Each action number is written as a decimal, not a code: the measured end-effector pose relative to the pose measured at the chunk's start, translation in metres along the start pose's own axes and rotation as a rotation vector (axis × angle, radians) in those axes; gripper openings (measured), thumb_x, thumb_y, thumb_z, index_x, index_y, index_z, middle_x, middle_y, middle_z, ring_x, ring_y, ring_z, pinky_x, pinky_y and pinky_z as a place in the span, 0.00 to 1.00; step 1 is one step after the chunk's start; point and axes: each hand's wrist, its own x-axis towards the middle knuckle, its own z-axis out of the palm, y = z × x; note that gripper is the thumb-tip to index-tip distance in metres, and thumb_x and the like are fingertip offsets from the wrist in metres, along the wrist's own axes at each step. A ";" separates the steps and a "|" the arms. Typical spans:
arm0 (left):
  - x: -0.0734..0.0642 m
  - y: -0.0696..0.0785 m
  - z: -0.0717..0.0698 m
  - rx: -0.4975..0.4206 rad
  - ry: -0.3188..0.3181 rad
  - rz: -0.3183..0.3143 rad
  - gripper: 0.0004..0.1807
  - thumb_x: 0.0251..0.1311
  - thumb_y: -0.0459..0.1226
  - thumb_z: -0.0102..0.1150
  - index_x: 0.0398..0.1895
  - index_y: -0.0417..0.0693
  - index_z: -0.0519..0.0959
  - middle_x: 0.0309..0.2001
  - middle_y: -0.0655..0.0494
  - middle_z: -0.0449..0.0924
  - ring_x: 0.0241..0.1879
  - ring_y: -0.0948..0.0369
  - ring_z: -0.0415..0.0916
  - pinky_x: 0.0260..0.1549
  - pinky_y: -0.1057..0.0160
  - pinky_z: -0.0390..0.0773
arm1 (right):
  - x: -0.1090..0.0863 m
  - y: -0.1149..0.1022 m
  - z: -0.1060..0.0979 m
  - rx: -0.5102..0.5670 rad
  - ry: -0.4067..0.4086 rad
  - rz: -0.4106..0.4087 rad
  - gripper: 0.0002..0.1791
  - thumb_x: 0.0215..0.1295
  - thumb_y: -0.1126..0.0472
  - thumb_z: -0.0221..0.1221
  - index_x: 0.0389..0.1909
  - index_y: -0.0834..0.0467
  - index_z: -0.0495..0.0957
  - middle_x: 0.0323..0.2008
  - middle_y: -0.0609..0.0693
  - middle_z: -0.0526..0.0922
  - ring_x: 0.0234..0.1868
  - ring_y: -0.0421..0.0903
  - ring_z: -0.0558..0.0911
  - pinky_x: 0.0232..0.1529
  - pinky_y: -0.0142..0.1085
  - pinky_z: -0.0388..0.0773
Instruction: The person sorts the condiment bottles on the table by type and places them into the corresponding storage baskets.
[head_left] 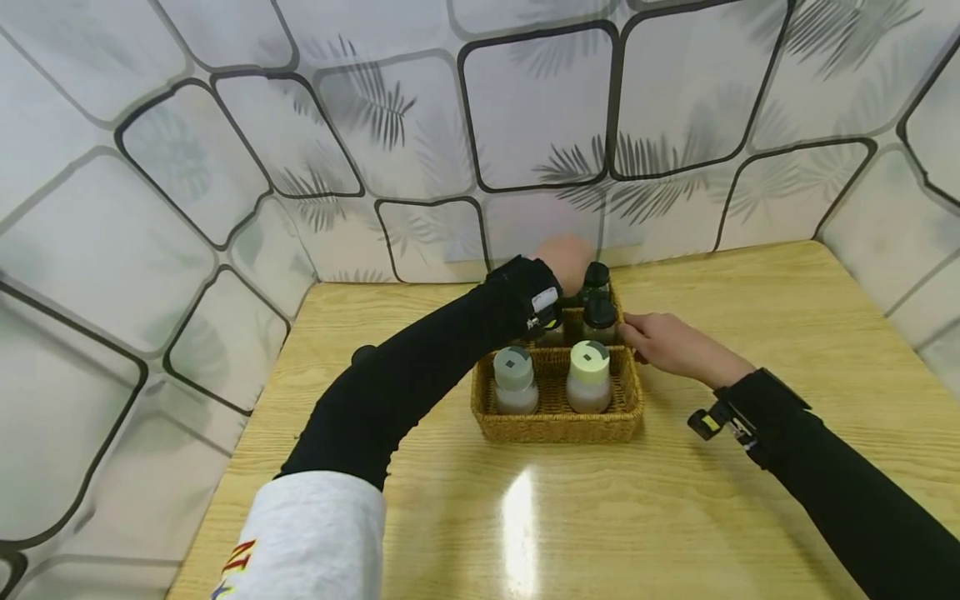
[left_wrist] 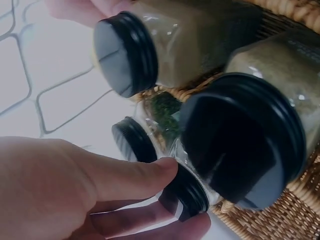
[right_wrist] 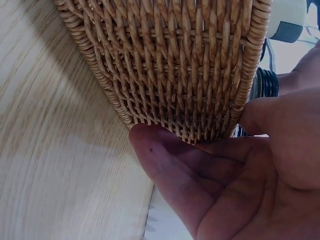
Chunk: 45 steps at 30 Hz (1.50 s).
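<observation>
A wicker basket [head_left: 558,429] with compartments stands on the table and holds several jars. My left hand [head_left: 566,262] reaches over its back part. In the left wrist view, the thumb and fingers of that hand [left_wrist: 55,180] pinch the black lid [left_wrist: 189,197] of a small spice jar. Another small jar with green contents [left_wrist: 165,112] stands beside it, close to two larger black-lidded jars [left_wrist: 245,140]. My right hand [head_left: 678,346] grips the basket's right side, thumb at the rim and fingers against the woven wall [right_wrist: 170,75].
In the basket's front compartment stand a grey-green-lidded jar [head_left: 514,379] and a yellow-lidded jar [head_left: 589,375]. A patterned wall covering [head_left: 536,108] rises behind the wooden table [head_left: 600,517]. A small black round thing [head_left: 363,353] shows behind the left sleeve.
</observation>
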 end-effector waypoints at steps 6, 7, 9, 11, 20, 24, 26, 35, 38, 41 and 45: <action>0.001 0.001 0.004 0.048 -0.037 0.001 0.15 0.76 0.35 0.48 0.62 0.45 0.74 0.56 0.50 0.79 0.55 0.56 0.77 0.50 0.63 0.75 | -0.001 -0.004 0.001 0.018 -0.025 0.004 0.27 0.83 0.56 0.38 0.66 0.74 0.66 0.23 0.54 0.75 0.20 0.44 0.66 0.28 0.39 0.64; 0.001 0.001 0.004 0.044 -0.041 -0.004 0.15 0.76 0.35 0.48 0.62 0.46 0.74 0.57 0.50 0.78 0.55 0.56 0.77 0.50 0.63 0.75 | -0.001 -0.005 0.001 0.020 -0.028 0.008 0.28 0.83 0.56 0.38 0.68 0.75 0.64 0.23 0.54 0.75 0.20 0.44 0.66 0.28 0.38 0.64; 0.001 0.000 0.005 0.029 -0.045 -0.010 0.16 0.76 0.35 0.48 0.62 0.46 0.73 0.57 0.50 0.78 0.55 0.57 0.77 0.49 0.63 0.74 | 0.000 -0.006 0.002 0.017 -0.025 0.007 0.28 0.83 0.56 0.38 0.69 0.75 0.64 0.23 0.54 0.76 0.20 0.44 0.67 0.28 0.38 0.64; 0.000 -0.001 0.005 0.016 -0.047 -0.011 0.16 0.76 0.35 0.48 0.62 0.46 0.74 0.57 0.50 0.78 0.54 0.57 0.77 0.47 0.63 0.73 | 0.000 -0.007 0.002 0.012 -0.022 0.009 0.27 0.83 0.56 0.38 0.68 0.75 0.65 0.23 0.54 0.76 0.20 0.44 0.67 0.28 0.38 0.65; -0.007 -0.009 0.000 -0.065 -0.034 0.003 0.13 0.76 0.34 0.47 0.56 0.44 0.78 0.48 0.49 0.80 0.37 0.59 0.69 0.37 0.64 0.63 | 0.000 -0.004 0.004 0.002 -0.001 0.008 0.20 0.83 0.56 0.38 0.45 0.64 0.75 0.23 0.52 0.73 0.21 0.45 0.69 0.28 0.38 0.65; -0.011 -0.014 -0.004 -0.091 -0.022 0.015 0.14 0.76 0.34 0.45 0.58 0.42 0.76 0.48 0.47 0.79 0.37 0.58 0.68 0.37 0.63 0.63 | 0.000 -0.005 0.004 -0.002 -0.005 0.015 0.20 0.83 0.55 0.37 0.38 0.61 0.74 0.24 0.54 0.75 0.23 0.45 0.71 0.29 0.39 0.67; -0.012 -0.016 -0.005 -0.090 -0.023 0.018 0.14 0.76 0.34 0.45 0.59 0.43 0.75 0.49 0.47 0.78 0.38 0.58 0.68 0.38 0.63 0.63 | 0.000 -0.006 0.004 -0.004 -0.008 0.015 0.21 0.84 0.55 0.36 0.38 0.61 0.74 0.24 0.54 0.75 0.24 0.45 0.72 0.29 0.39 0.67; -0.026 -0.036 -0.013 -0.142 -0.011 0.035 0.16 0.75 0.31 0.44 0.61 0.40 0.73 0.50 0.45 0.76 0.40 0.57 0.65 0.41 0.61 0.60 | -0.001 -0.005 0.002 -0.007 -0.020 0.020 0.24 0.84 0.54 0.35 0.54 0.68 0.73 0.23 0.53 0.74 0.22 0.45 0.69 0.31 0.40 0.66; -0.034 -0.045 -0.012 -0.176 0.031 0.033 0.16 0.76 0.32 0.44 0.61 0.39 0.73 0.53 0.43 0.76 0.42 0.55 0.68 0.42 0.59 0.62 | -0.002 -0.003 0.001 -0.008 -0.017 0.015 0.23 0.84 0.55 0.36 0.53 0.68 0.73 0.22 0.51 0.72 0.21 0.45 0.67 0.30 0.40 0.65; -0.040 -0.051 -0.011 -0.205 0.074 0.017 0.13 0.76 0.35 0.47 0.57 0.40 0.74 0.49 0.45 0.77 0.41 0.54 0.71 0.42 0.58 0.66 | -0.001 -0.002 0.001 -0.012 -0.008 0.012 0.21 0.84 0.55 0.36 0.45 0.64 0.74 0.21 0.51 0.71 0.20 0.45 0.66 0.29 0.39 0.64; -0.046 -0.054 -0.011 -0.217 0.130 -0.004 0.09 0.75 0.41 0.52 0.45 0.45 0.75 0.34 0.52 0.72 0.32 0.57 0.69 0.36 0.59 0.66 | 0.002 -0.001 0.002 -0.024 -0.002 0.006 0.22 0.84 0.55 0.36 0.48 0.65 0.75 0.22 0.52 0.73 0.21 0.45 0.69 0.31 0.40 0.66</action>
